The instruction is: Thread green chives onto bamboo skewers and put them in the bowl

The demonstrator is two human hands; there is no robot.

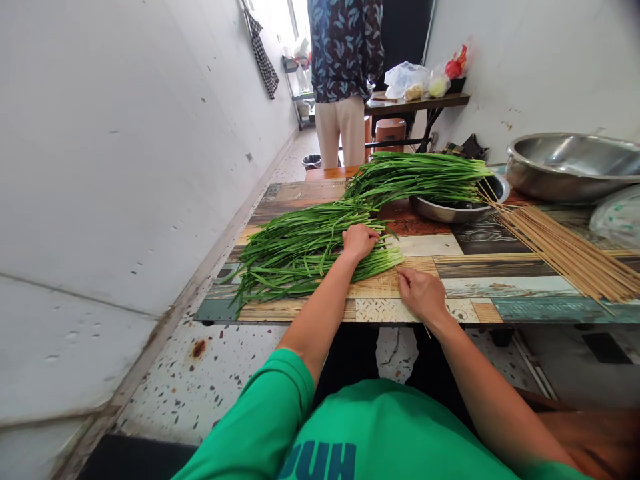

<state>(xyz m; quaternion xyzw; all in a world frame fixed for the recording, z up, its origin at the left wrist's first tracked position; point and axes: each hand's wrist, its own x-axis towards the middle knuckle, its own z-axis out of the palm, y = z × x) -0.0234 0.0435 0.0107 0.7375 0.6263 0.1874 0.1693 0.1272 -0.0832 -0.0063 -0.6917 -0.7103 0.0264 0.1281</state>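
Observation:
Long green garlic chives (295, 250) lie spread across the patterned table, their pale cut ends pointing right. On top of them, near those ends, my left hand (360, 241) rests with its fingers curled around some stalks. Just right of the nearest stalk ends, my right hand (424, 293) is closed on a thin bamboo skewer (427, 331); only short bits of it show past the hand. A second heap of chives (420, 175) lies farther back, its cut ends over a small metal bowl (445, 212). Many bamboo skewers (565, 247) lie fanned out on the right.
A large steel basin (565, 180) and a clear plastic bag (620, 217) stand at the right of the table (530, 287). Beyond it, a person (345, 53) stands by a back table (425, 103) with bags on it. A white wall (125, 133) runs along the left.

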